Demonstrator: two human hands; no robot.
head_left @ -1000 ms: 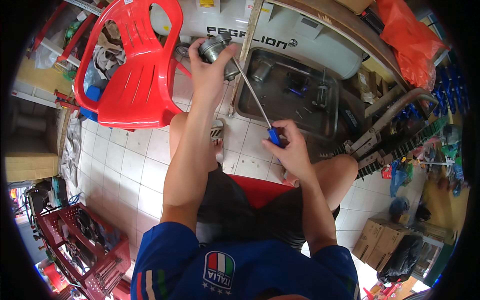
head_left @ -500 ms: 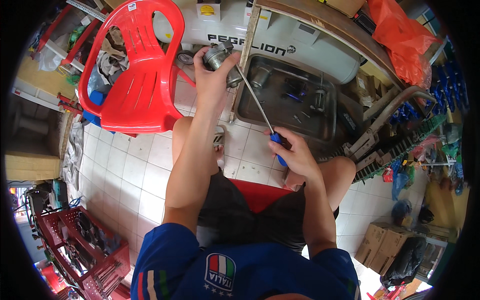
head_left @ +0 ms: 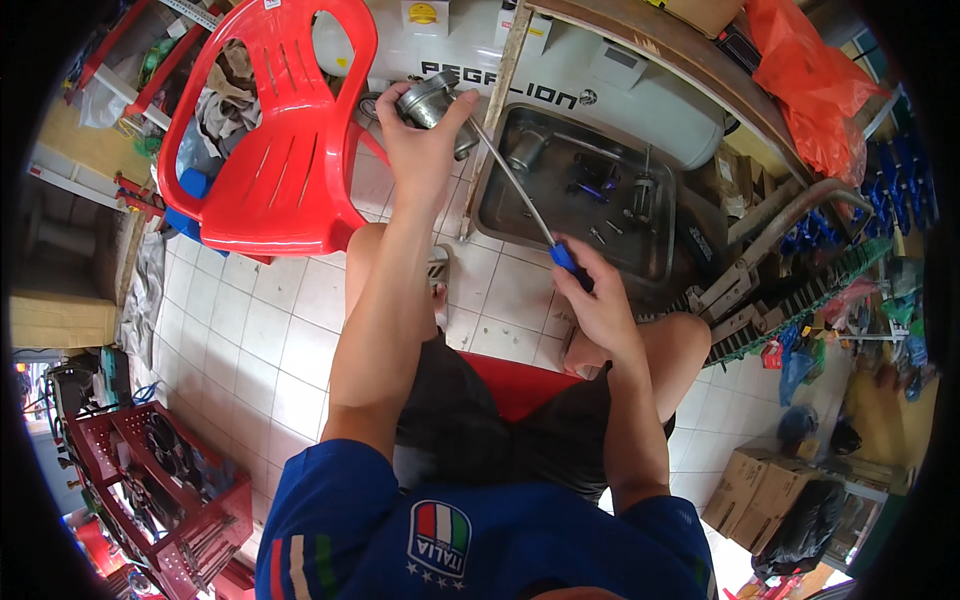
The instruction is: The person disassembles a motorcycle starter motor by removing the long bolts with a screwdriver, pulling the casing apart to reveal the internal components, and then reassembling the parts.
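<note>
My right hand (head_left: pixel 600 300), closed round the blue-handled screwdriver (head_left: pixel 512 181), has just swung its handle slightly rightward, slanting the shaft more toward the metal cylinder (head_left: pixel 432 99) that my left hand (head_left: pixel 418 155) grips, fingers curled, beside the red chair (head_left: pixel 275 185).

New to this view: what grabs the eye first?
Probably the bright red plastic chair at upper left, the biggest block of colour. Next, at upper centre, the left hand grips a silvery metal part, while the right hand holds a blue-handled screwdriver, its shaft slanting up toward that part. Then the orange-red plastic bag at upper right.
</note>
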